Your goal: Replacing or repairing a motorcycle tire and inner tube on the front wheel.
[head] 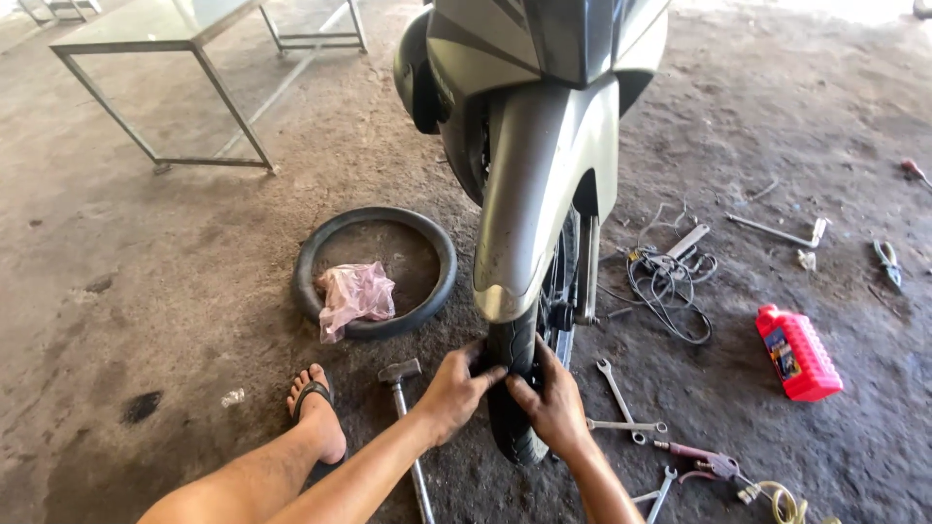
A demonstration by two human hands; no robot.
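Starting at your left, a spare tyre [375, 273] lies flat on the dirt floor [175, 291] with a pink plastic bag [354, 296] resting on it, and a hammer [406, 417] lies just beside your left forearm. Your left hand [456, 388] is curled against the left side of the front tyre [513, 388], fingers pressed into the rubber. That tyre stands upright under the grey mudguard [539, 194], touching the floor. Your right hand [553, 408] clamps its right side, thumb across the tread. Expect stiff, grippy, dusty rubber that gives little; it probably answers best to a hold on the sidewalls near the rim. Further right, spanners [621, 403], coiled cable [670, 286] and a red oil bottle [798, 352] lie apart on the floor.
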